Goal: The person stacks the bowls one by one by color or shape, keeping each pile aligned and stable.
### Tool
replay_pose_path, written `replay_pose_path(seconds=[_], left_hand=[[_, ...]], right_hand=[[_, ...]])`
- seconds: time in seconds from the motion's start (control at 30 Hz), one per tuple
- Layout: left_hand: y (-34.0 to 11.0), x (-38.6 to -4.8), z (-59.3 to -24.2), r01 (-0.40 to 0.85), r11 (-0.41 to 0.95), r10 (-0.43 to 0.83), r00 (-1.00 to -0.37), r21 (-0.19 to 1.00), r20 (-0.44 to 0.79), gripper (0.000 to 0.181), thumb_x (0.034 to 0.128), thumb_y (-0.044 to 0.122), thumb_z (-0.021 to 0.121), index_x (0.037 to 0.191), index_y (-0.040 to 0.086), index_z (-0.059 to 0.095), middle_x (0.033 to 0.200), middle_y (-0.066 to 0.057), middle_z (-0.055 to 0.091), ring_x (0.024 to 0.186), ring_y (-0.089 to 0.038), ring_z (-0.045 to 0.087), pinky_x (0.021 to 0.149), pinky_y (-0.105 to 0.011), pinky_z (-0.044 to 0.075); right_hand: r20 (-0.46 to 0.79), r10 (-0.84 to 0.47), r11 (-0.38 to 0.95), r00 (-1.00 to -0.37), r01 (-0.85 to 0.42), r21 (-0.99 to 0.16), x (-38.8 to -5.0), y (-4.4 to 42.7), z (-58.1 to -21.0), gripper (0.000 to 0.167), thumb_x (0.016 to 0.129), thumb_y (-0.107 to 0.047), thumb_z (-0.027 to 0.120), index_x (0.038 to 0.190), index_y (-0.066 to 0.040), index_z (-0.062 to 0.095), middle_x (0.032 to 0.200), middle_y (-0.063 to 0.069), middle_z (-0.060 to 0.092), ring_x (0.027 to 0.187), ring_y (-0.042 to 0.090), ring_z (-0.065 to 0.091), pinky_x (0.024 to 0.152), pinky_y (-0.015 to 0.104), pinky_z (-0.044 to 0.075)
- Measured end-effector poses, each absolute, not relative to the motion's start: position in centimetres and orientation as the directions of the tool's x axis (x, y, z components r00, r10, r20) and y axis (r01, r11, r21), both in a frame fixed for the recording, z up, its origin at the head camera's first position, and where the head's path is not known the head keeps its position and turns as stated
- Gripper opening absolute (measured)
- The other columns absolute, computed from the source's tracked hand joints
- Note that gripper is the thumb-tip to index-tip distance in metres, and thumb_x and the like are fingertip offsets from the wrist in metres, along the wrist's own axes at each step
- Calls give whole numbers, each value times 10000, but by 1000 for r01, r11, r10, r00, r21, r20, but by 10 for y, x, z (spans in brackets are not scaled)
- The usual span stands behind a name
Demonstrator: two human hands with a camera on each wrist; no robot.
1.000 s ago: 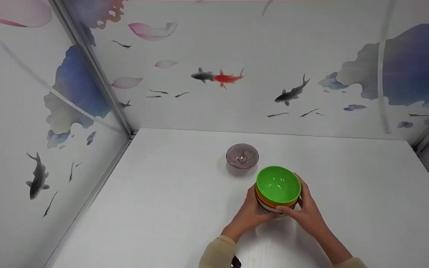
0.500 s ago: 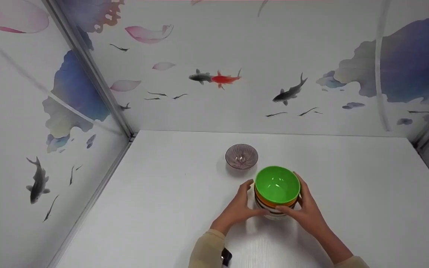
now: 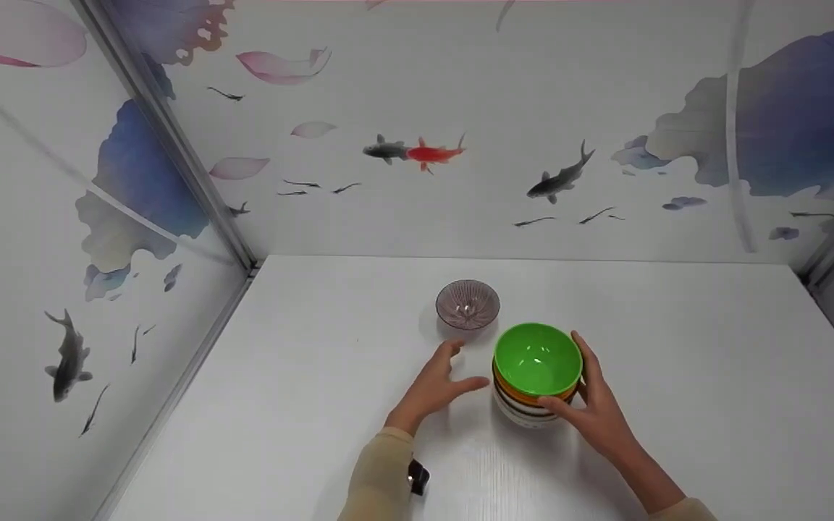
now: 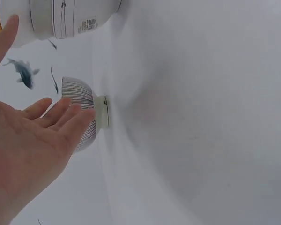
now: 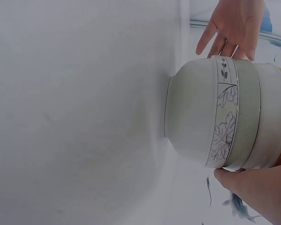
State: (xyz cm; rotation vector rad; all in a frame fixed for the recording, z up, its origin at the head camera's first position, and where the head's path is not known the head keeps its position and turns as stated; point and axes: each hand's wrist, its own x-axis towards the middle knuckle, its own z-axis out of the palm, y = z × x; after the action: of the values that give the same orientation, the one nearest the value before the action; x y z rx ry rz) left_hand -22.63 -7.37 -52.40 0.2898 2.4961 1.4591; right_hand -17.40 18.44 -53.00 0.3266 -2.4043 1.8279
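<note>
A stack of bowls stands on the white table, with a green bowl on top, orange rims beneath it and a white bowl with a leaf-pattern band at the bottom. My right hand holds the stack from its right side, thumb at the front and fingers behind, partly hidden. Just left of the stack, my left hand is spread and apart from it, holding nothing. Behind these fingers sits a translucent purple ribbed bowl; the left wrist view shows this ribbed bowl beyond the fingertips.
White panels painted with fish and petals rise behind the table and on both sides. A metal frame strip runs down the left corner. Something small and black shows beside the left sleeve.
My left hand has let go of the stack and moved left, its fingers opening away. The right hand keeps its hold, and the bowls stay in place.
</note>
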Motion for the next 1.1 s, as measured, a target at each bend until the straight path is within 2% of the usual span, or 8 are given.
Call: replay_pose_path(seconds=[0.27,0.37,0.47,0.67,0.83,0.93,1.1], left_hand=[[-80,-248,-524,148,346,104,-987,927,119,463,950,186,679,1354,11,536,1407,-179,565,1363,-364,496,1138,-519,423],[-80,-256,-527,169,345,39,-985,923,165,394,951,122,663,1317,10,570,1376,-180,587,1342,-364,516,1120,-518,443],[-78,-264,-530,176,369,-1,-982,912,190,380,931,55,660,1298,-3,579,1408,-200,546,1363,-384,482,1118,-524,444],[-70,-279,-541,131,491,-51,-983,861,178,397,883,62,704,1265,14,610,1520,-245,396,1411,-427,411,1147,-521,410],[-64,-287,-550,104,520,-49,-987,848,151,416,873,76,732,1272,36,620,1539,-272,362,1420,-441,394,1163,-527,385],[-62,-289,-554,94,520,-41,-990,849,135,514,881,90,734,1350,9,541,1549,-277,342,1437,-437,366,1182,-521,359],[-59,-293,-559,84,463,-51,-991,882,121,807,875,101,746,1523,-13,279,1588,-241,295,1464,-395,333,1225,-489,299]], right_hand=[[211,-104,259,-972,-231,-938,-173,185,-531,981,868,-120,764,1606,-152,118,1650,164,188,1492,433,230,1142,689,278],[213,-99,263,-972,-232,-936,-173,186,-531,978,869,-117,763,1607,-166,123,1649,157,197,1487,420,247,1144,669,293],[217,-91,263,-972,-233,-936,-173,187,-531,981,863,-101,765,1607,-165,129,1646,152,208,1480,402,268,1147,634,318],[222,-88,270,-971,-238,-933,-172,187,-532,985,862,-101,765,1609,-172,126,1643,174,208,1477,435,260,1133,677,298],[219,-88,263,-972,-235,-936,-173,186,-533,983,860,-104,767,1607,-160,130,1644,170,207,1479,430,260,1133,684,297],[219,-92,250,-971,-235,-939,-174,186,-534,989,856,-93,769,1607,-172,131,1646,157,207,1483,403,260,1144,662,300],[220,-94,241,-971,-237,-941,-175,186,-535,991,854,-88,771,1608,-181,134,1646,147,211,1485,384,261,1147,647,306]])
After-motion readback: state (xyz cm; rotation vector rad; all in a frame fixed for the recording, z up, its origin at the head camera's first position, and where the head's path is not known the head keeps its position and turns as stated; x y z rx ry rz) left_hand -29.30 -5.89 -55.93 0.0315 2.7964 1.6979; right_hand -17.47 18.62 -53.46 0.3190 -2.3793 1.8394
